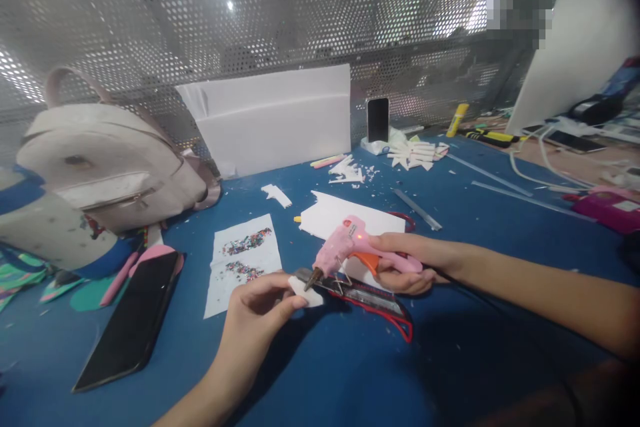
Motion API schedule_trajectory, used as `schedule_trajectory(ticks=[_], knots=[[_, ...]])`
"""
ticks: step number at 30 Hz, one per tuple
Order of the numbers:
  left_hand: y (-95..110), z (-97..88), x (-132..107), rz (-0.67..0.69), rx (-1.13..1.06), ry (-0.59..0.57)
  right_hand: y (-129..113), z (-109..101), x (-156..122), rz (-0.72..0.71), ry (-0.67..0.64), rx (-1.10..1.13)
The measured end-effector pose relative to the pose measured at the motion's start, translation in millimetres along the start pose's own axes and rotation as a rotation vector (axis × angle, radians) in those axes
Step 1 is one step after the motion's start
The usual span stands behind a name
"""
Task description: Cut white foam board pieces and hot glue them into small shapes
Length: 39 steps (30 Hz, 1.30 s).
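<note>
My right hand (407, 267) is wrapped round the handle of a pink hot glue gun (336, 247) with an orange trigger. Its metal nozzle points down to the left, at a small white foam piece (306, 292). Thumb and fingers of my left hand (260, 307) pinch that piece by its left side. The nozzle tip overlaps the piece; whether they touch I cannot tell. Beneath the glue gun lies a red and black utility knife (375, 297). Behind it is a larger white foam sheet (327, 213), partly covered by the gun.
A paper with colourful glitter (245, 270) lies left of centre. Further left are a black phone (133, 320) and a pale backpack (110, 160). Foam scraps (347, 170), clear glue sticks (417, 209) and an upright phone (378, 120) are farther back. The glue gun's cord (480, 300) trails right.
</note>
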<state>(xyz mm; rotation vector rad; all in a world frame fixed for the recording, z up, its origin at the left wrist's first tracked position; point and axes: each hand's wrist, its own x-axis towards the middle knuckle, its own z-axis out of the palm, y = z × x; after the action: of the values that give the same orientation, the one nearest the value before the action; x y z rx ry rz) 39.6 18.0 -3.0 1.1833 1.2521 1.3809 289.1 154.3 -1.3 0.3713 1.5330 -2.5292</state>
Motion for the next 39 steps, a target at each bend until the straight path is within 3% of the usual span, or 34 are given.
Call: schedule_trajectory(ticks=[18, 23, 39], knots=[[4, 1.1, -2, 0.000, -0.011, -0.004, 0, 0, 1, -0.009, -0.034, 0.013], [6, 5.1, -3, -0.014, -0.035, 0.064, -1, 1, 1, -0.005, -0.034, 0.015], [11, 10.4, -5, -0.047, -0.034, 0.104, -2, 2, 1, -0.015, -0.028, 0.019]])
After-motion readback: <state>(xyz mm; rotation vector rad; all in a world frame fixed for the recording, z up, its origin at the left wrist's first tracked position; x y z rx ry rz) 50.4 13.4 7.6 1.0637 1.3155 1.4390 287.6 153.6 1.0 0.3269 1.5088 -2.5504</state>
